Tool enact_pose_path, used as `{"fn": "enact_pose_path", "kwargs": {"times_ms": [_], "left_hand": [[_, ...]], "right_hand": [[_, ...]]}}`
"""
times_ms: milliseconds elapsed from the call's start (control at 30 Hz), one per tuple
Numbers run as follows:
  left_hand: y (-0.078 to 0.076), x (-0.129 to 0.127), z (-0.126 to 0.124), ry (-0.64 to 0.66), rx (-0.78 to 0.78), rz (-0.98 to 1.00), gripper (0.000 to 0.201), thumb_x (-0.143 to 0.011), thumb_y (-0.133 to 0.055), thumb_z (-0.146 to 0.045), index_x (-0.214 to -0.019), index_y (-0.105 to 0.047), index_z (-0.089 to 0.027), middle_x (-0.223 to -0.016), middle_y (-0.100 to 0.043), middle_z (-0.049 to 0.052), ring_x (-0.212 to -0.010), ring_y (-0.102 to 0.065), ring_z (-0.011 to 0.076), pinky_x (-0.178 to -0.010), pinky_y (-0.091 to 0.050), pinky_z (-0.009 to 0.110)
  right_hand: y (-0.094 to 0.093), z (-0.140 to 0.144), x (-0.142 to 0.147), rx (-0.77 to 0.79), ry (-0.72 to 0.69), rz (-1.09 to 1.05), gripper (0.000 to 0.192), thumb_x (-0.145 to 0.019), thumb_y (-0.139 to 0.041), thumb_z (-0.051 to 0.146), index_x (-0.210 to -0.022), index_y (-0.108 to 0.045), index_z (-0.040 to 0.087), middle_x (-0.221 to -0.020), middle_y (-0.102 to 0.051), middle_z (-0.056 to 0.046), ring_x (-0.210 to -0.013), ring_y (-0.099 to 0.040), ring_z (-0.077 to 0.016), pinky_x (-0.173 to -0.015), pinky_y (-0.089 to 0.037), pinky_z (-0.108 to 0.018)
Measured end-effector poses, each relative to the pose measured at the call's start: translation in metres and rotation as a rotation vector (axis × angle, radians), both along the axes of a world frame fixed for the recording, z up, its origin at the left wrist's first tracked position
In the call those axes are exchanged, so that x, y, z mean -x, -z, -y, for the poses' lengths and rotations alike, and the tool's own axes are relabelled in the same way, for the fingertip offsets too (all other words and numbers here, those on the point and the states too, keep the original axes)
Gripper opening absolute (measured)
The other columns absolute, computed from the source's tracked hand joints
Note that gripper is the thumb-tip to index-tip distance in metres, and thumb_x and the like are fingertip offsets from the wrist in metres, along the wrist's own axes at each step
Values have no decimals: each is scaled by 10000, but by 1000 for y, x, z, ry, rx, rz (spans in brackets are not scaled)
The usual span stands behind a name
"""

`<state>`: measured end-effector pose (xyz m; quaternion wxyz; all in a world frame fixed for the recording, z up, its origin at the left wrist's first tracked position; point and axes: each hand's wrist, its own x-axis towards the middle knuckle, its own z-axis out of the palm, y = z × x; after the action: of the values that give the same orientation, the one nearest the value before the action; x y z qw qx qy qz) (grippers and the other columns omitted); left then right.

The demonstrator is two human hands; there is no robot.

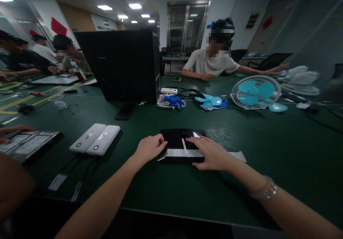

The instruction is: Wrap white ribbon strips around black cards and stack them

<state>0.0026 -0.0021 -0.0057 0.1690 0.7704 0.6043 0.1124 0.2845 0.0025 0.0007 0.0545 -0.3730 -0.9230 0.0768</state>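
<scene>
A flat black panel or box lies in front of me, with a white strip running along its near side. A thinner white strip crosses it upright, and a pale end sticks out to the right beyond my wrist. My left hand is at the left edge of the black piece, fingers curled and thumb against the index finger; whatever they pinch is hidden. With fingers stretched, my right hand rests on the right part of the black piece, thumb at its near edge.
Two white power-bank-like devices with tagged cables lie left. Beyond are a phone, a big black case, blue gloves, loose blue blades and a fan. A person sits opposite; another's hand touches a framed panel.
</scene>
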Motion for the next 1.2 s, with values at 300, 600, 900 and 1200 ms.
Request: {"fn": "enact_pose_path", "kwargs": {"times_ms": [300, 600, 900, 1200], "left_hand": [[1, 0, -1, -10, -47, -54, 276, -923, -440, -454, -894, -605, -234, -702, -651, -8, -653, -618, 170, -546, -362, 251], [-4, 3, 1, -13, -26, -9, 271, -925, -433, -443, -903, -594, -226, -665, -617, -21, -608, -597, 150, -509, -358, 237], [-2, 3, 1, 9, -6, -11, 298, -928, -418, -471, -912, -592, -229, -680, -610, -20, -616, -597, 147, -522, -372, 239], [-1, 3, 2, 40, -40, -37, 368, -933, -397, -492, -815, -616, -221, -698, -623, -4, -645, -593, 151, -539, -357, 242]], "right_hand": [[7, -2, -2, -32, -6, 0, 871, -721, -649, 546, -1450, -359, 168, -1418, -439, -128, -1285, -425, -289, -1130, -254, -484], [0, -7, -15, -47, 29, 26, 856, -709, -643, 565, -1423, -393, 166, -1389, -474, -117, -1265, -444, -294, -1129, -245, -512], [4, -26, -118, -4, 451, 207, 914, -705, -572, 686, -1424, -403, 148, -1379, -477, -164, -1246, -455, -352, -1085, -280, -522], [12, -37, -282, 9, 977, 189, 764, -794, -556, 598, -1350, -487, 78, -1136, -615, -257, -859, -652, -298, -718, -457, -385]]}}
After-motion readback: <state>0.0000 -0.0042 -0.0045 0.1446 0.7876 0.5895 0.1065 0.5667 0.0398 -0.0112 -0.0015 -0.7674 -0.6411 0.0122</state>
